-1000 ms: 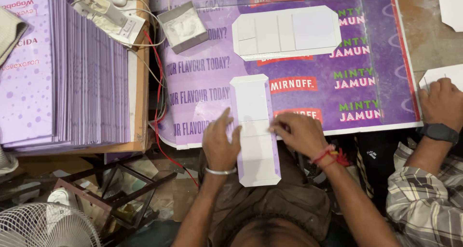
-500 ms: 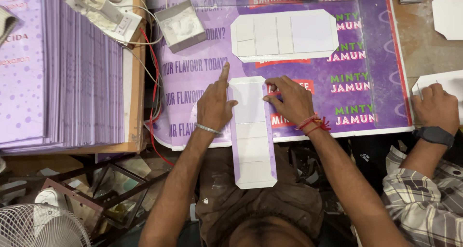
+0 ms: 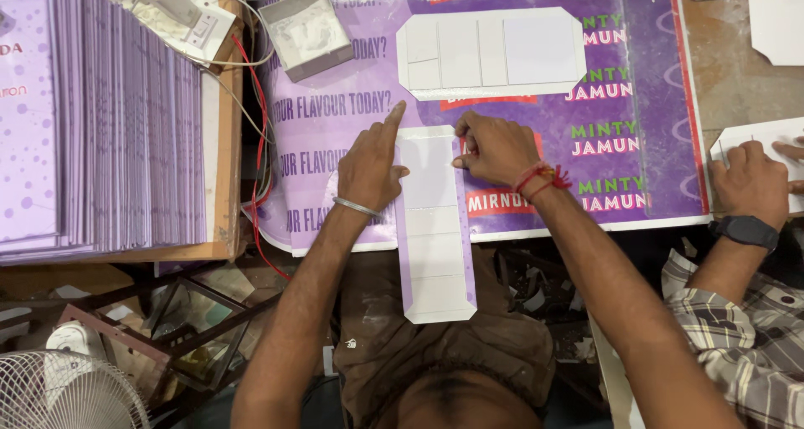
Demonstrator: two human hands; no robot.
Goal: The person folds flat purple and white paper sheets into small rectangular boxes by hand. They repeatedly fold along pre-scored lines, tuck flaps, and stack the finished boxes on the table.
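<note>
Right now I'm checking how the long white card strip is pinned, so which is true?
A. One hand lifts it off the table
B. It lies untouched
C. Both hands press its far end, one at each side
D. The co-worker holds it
C: the left hand presses the left edge and the right hand the right edge of the long white card strip, which lies flat with its near end hanging past the purple printed sheet.

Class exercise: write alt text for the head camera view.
A person's left hand and right hand press a long creased white card strip on a purple printed sheet; a co-worker's hand works at right.
</note>
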